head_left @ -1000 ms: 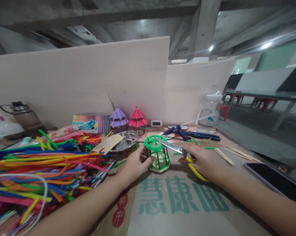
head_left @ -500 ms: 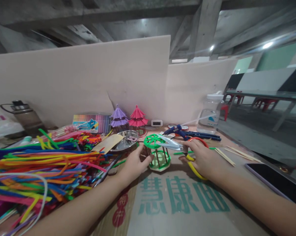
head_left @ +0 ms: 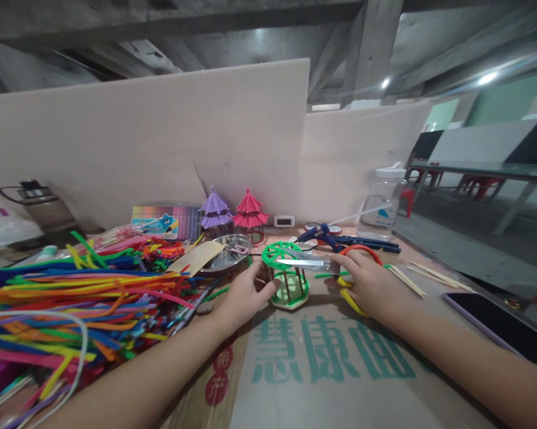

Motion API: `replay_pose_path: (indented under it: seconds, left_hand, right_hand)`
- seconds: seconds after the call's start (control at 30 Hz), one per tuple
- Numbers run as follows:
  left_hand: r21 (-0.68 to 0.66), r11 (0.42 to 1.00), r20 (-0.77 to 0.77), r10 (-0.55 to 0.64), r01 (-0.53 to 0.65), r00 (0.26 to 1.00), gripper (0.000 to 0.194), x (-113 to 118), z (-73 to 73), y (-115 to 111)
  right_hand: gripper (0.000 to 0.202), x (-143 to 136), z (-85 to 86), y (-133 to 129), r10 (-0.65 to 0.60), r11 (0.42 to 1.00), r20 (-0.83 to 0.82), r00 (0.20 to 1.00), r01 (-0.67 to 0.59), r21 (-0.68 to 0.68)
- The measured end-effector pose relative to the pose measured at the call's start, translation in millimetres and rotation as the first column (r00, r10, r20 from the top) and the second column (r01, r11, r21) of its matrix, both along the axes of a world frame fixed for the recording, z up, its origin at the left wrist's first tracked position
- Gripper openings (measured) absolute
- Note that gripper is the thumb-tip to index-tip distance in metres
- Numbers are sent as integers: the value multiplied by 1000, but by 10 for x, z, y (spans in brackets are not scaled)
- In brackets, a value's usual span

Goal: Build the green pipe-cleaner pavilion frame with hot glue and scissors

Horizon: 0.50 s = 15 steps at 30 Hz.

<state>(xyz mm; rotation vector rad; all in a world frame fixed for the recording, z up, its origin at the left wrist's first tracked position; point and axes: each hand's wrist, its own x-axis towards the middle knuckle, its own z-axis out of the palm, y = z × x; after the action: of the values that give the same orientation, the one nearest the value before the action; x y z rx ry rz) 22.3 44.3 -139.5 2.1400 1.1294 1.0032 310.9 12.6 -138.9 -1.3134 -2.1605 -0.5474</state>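
A small pavilion model of green pipe cleaner rings and brown posts stands upright on the table. My left hand grips it from the left side, with thumb and fingers closed around a post. In my right hand is a pair of scissors with orange and yellow handles. Its blades lie slightly apart, pointing left at the model's green top ring; whether they touch it I cannot tell. A green pipe cleaner lies behind the scissors.
Colourful pipe cleaners are heaped at left. Behind stand a metal dish, a purple pavilion, a pink pavilion, a glue gun and a water bottle. Wooden sticks and a phone lie right.
The scissors' blades have come closer together and their handles have narrowed in my right hand. My left hand stays on the pavilion model.
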Motion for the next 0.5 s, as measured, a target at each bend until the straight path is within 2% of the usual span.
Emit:
replay_pose_path:
  seconds: [0.27,0.43,0.5]
  left_hand:
    - [10,1000,-30,7,-7,1000,28,10,11,-1]
    - [31,999,-36,19,-18,999,26,2,14,-7]
    - [18,1000,-3,4,-4,1000,27,0,5,-3]
  right_hand:
    - [45,139,-78,51,-11,996,47,999,7,92]
    - [39,58,-53,0,-3,1000,-115,993,0,-25]
    - [34,23,-37,-8,-4,999,-174,985,-2,-32]
